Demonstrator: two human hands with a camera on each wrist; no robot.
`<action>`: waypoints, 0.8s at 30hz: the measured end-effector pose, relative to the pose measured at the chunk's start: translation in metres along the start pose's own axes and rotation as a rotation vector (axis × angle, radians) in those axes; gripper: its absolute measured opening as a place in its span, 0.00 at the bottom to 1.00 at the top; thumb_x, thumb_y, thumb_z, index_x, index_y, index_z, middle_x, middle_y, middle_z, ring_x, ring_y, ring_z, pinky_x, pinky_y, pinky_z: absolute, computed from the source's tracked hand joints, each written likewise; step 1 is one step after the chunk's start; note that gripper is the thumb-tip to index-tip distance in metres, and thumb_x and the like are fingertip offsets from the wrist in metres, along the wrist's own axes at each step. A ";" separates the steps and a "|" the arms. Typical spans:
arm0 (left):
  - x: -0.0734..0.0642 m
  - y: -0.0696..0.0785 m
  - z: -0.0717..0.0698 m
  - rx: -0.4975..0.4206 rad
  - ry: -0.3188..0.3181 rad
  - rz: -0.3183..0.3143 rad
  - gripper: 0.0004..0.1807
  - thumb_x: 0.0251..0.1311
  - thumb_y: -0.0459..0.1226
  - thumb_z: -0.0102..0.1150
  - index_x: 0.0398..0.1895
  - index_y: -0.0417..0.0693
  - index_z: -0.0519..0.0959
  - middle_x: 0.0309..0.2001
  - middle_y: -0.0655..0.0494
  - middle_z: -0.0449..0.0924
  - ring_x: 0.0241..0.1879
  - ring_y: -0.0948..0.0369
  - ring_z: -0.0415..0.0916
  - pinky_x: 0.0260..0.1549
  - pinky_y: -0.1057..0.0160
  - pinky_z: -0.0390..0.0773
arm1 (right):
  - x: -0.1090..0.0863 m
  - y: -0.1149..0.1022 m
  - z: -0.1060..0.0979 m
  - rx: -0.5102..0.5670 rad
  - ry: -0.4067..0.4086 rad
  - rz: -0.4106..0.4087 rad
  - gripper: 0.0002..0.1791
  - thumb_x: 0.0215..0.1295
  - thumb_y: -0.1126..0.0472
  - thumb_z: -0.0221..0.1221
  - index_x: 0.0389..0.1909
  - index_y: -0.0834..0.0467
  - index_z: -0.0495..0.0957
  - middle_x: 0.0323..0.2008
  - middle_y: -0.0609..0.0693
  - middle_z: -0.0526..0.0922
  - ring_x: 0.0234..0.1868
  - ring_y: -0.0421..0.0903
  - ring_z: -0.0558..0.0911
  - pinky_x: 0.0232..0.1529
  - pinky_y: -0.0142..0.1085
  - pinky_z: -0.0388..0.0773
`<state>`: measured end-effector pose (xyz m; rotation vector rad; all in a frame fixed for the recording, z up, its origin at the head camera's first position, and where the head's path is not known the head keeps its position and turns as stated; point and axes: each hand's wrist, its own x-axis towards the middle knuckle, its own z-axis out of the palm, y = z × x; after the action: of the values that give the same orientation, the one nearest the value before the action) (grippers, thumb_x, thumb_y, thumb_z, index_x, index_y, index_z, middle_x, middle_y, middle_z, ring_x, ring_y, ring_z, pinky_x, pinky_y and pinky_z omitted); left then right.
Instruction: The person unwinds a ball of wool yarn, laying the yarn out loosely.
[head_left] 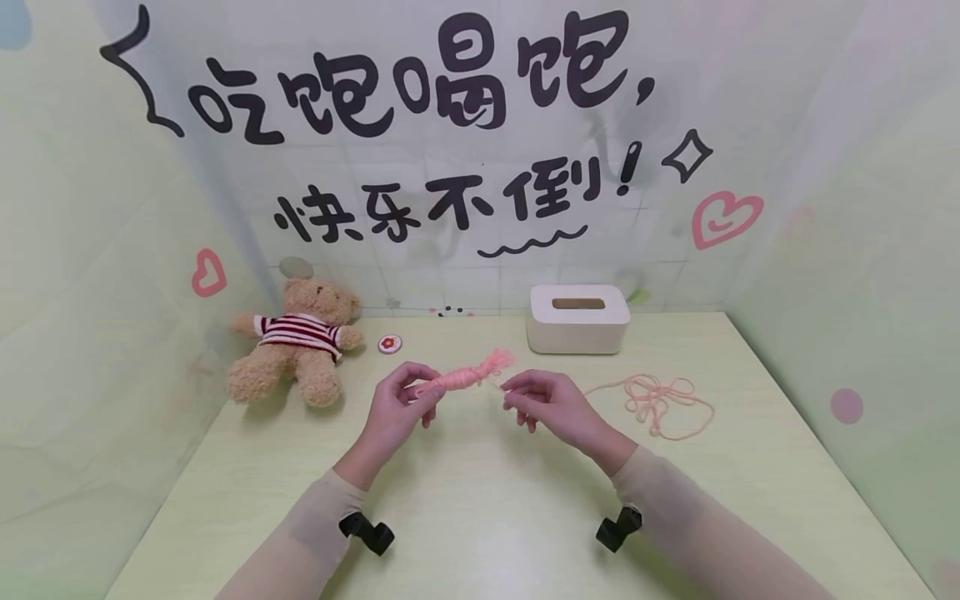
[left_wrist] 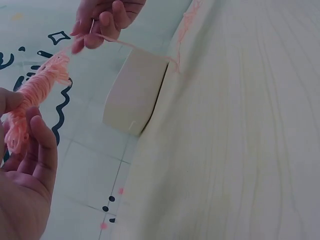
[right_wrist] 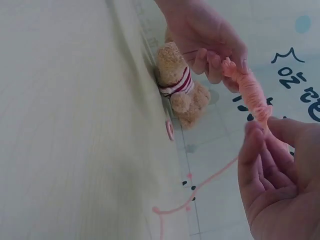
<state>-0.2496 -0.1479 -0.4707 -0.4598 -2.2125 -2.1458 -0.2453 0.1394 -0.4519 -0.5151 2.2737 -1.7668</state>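
Note:
A wound bundle of pink yarn (head_left: 461, 379) is held up over the table, wrapped tightly around its middle with loops at one end and a frayed tuft at the other. My left hand (head_left: 397, 408) grips the looped end between thumb and fingers. Close to the tuft, my right hand (head_left: 551, 408) pinches the yarn strand (right_wrist: 265, 126) that comes off the bundle. From the right fingers the strand runs on to a loose tangle of pink yarn (head_left: 660, 400) lying on the table to the right. In the left wrist view, both hands and the bundle (left_wrist: 37, 87) show.
At the back left a teddy bear (head_left: 300, 367) in a striped sweater leans by the wall, with a small round flower badge (head_left: 390, 343) beside it. A white tissue box (head_left: 577, 333) stands at the back right. Printed curtains surround the pale wooden table (head_left: 480, 517).

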 end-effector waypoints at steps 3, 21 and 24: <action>-0.001 -0.001 -0.002 0.014 0.003 0.004 0.13 0.69 0.35 0.66 0.51 0.40 0.76 0.30 0.54 0.78 0.21 0.63 0.74 0.18 0.67 0.80 | -0.003 -0.007 -0.006 -0.066 0.095 -0.024 0.09 0.72 0.57 0.64 0.46 0.59 0.85 0.37 0.63 0.85 0.27 0.46 0.79 0.24 0.31 0.82; -0.007 -0.002 -0.018 -0.001 0.059 0.034 0.10 0.71 0.33 0.63 0.48 0.36 0.75 0.26 0.56 0.78 0.20 0.64 0.74 0.17 0.68 0.80 | -0.022 0.018 -0.081 -0.344 0.291 -0.018 0.11 0.76 0.60 0.60 0.48 0.64 0.81 0.40 0.61 0.85 0.32 0.44 0.80 0.29 0.29 0.80; -0.007 -0.002 -0.021 -0.005 0.078 0.036 0.10 0.71 0.33 0.63 0.48 0.37 0.75 0.27 0.57 0.78 0.20 0.64 0.74 0.17 0.68 0.79 | -0.026 0.030 -0.095 -0.387 0.304 0.028 0.11 0.77 0.58 0.59 0.48 0.63 0.81 0.41 0.63 0.85 0.32 0.44 0.79 0.28 0.30 0.79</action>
<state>-0.2469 -0.1701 -0.4728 -0.4049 -2.1422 -2.1145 -0.2622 0.2412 -0.4580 -0.2871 2.8411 -1.4778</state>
